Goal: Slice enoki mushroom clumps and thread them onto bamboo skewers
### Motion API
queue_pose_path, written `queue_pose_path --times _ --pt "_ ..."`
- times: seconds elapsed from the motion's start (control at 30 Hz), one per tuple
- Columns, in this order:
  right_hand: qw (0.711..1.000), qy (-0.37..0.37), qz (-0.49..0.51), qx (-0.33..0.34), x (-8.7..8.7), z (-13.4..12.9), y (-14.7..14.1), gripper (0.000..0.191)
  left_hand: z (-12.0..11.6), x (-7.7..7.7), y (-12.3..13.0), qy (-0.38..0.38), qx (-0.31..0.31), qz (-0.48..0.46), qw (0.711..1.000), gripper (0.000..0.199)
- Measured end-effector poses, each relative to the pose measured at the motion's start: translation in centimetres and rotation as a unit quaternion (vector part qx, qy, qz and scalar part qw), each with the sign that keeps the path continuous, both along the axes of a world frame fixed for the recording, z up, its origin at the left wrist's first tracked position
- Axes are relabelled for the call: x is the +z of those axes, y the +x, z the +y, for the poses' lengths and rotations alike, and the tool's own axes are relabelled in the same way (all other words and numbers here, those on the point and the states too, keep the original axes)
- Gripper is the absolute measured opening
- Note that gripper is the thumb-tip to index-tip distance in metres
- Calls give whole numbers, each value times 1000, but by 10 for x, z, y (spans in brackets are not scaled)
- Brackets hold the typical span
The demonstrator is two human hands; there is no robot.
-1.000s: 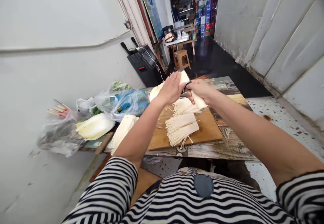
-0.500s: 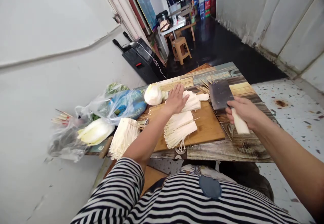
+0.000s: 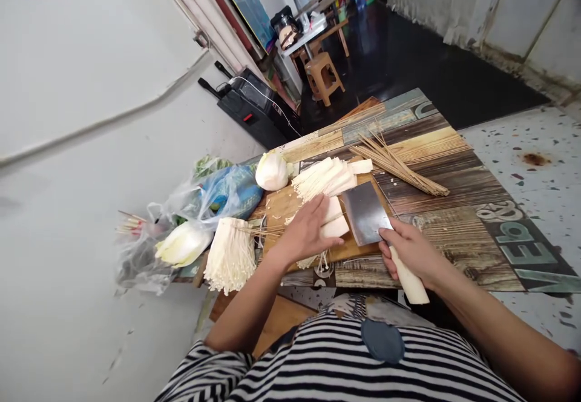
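Observation:
My left hand (image 3: 305, 231) presses flat on a bundle of white enoki mushrooms (image 3: 333, 225) near the front of a wooden cutting board (image 3: 284, 203). My right hand (image 3: 411, 252) grips the pale handle of a cleaver (image 3: 364, 213), whose dark blade lies on the board right beside the bundle's cut end. A second enoki bundle (image 3: 324, 177) lies at the board's far side. A third bundle (image 3: 230, 255) hangs over the table's near left edge.
A loose pile of bamboo skewers (image 3: 399, 163) lies on the patterned tabletop (image 3: 458, 208) beyond the board. A cabbage piece (image 3: 271, 170), plastic bags (image 3: 218, 193) and pale leaves (image 3: 181, 243) crowd the left side by the wall. A stool (image 3: 321, 79) stands farther back.
My left hand came from the far enoki bundle to the near one. My right hand brought the cleaver from the table's right side down beside that bundle. The view tilted downward.

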State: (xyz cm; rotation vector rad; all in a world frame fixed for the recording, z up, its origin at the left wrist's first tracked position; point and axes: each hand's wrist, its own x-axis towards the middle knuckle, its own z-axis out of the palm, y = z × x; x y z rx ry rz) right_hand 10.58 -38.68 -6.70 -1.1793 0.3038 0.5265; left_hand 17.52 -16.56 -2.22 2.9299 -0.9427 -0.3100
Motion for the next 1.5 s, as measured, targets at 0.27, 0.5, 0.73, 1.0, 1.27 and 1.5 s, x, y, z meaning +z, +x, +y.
queue_pose_path --times 0.27,0.5,0.73,1.0,1.27,1.5 --pt "999 27 11 23 0 2 -1 20 7 2 1 -52 39 3 998 85" --pt "998 47 32 26 3 0 0 18 9 -4 -1 -52 20 9 998 83" --pt "998 47 23 26 1 1 -1 20 10 -4 -1 -66 29 25 997 76" --pt "999 44 22 20 2 2 -4 24 11 -7 -3 -81 30 15 996 79" --pt "999 20 21 29 4 5 -3 23 14 -12 -3 -82 14 10 997 73" --pt "998 -30 33 36 14 9 -2 16 13 -13 -4 -102 13 13 995 69"
